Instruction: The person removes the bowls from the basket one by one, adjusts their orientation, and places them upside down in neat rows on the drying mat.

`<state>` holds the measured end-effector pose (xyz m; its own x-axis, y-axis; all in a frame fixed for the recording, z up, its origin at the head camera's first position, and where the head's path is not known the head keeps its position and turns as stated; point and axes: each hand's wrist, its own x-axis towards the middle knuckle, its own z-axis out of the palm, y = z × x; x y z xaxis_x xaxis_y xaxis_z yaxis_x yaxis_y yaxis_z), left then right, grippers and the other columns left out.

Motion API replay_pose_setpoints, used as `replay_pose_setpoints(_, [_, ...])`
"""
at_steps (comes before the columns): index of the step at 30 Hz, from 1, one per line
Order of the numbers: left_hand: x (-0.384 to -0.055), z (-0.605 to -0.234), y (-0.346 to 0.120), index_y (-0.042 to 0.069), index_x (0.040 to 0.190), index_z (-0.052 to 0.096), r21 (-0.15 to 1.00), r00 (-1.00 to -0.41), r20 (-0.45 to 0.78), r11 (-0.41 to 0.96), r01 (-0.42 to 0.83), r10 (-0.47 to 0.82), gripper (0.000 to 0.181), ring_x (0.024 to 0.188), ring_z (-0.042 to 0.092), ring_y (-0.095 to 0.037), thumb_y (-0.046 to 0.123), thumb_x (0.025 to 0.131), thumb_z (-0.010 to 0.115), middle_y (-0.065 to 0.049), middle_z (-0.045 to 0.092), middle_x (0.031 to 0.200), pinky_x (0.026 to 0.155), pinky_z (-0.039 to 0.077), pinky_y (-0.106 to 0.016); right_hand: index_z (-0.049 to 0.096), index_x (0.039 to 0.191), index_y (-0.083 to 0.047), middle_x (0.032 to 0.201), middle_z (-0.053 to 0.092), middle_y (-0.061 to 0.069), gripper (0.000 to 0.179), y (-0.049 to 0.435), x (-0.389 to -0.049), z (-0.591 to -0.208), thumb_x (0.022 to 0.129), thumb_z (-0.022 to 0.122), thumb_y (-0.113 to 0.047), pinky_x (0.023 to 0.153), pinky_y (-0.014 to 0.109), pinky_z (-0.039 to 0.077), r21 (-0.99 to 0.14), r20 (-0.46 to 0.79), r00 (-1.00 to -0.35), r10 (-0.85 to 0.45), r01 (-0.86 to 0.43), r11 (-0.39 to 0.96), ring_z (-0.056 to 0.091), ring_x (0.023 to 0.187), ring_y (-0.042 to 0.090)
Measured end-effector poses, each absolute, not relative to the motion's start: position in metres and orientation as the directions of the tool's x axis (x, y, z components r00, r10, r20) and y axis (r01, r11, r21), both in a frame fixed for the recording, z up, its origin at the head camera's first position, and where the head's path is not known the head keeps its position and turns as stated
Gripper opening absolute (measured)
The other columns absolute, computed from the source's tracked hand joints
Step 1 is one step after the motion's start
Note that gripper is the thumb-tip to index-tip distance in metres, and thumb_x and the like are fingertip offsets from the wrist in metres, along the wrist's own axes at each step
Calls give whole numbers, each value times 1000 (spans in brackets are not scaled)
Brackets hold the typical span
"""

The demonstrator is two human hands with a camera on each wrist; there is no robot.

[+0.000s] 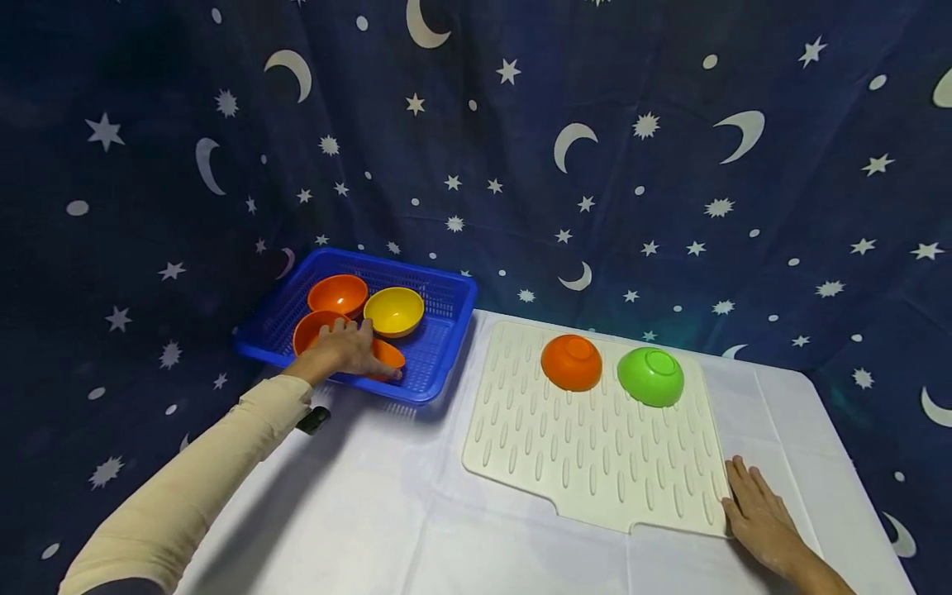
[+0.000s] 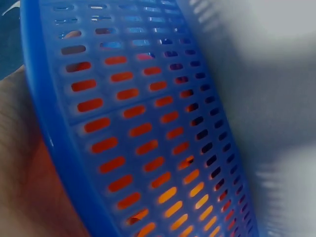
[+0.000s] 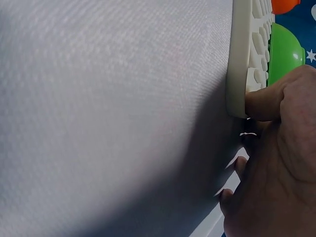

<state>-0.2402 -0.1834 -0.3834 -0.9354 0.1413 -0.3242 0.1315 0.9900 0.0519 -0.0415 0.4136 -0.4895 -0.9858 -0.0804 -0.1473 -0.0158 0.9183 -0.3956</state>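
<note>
One hand, the right hand (image 1: 764, 519), lies nearest, fingers straight, its thumb touching the edge of the pale ribbed mat (image 1: 595, 496). Farther in, the left hand (image 1: 348, 349) is over the front orange bowl (image 1: 388, 355) inside the blue basket (image 1: 457, 324); I cannot tell whether its fingers pinch that bowl. The bowl looks like plastic, so it should be light, stiff and hard to break, though its smooth sides may slip; the rim seems the best hold. It is plain and bright, partly hidden by the hand. Behind it, the back orange bowl (image 1: 338, 295) and a yellow bowl (image 1: 394, 311) sit hollow side up. Toward the mat's far edge, an upturned orange bowl (image 1: 571, 364) stands beside an upturned green bowl (image 1: 650, 377).
</note>
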Motion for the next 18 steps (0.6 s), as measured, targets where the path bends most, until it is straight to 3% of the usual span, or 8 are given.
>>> replay_pose_setpoints(11, [-235,-384,-190,-2,137,24,187,-954,-279,980,61,113,114,109,31,-43,73,59,61,-28,38,127,89,22,-62,7,136,15,143,-4,31,55,412,-43,-487,97,27,-17,88,70,0,-388,-153,-986,-69,-4,922,-14,128,45])
replay_pose_setpoints(18, [-230,-381,-191,6,139,28,256,-970,-216,965,53,110,114,107,35,-41,78,56,58,-25,39,128,84,26,-59,4,137,15,143,-5,31,56,410,-44,-486,97,25,-19,89,69,-2,-383,-185,-981,-62,14,924,-14,127,45])
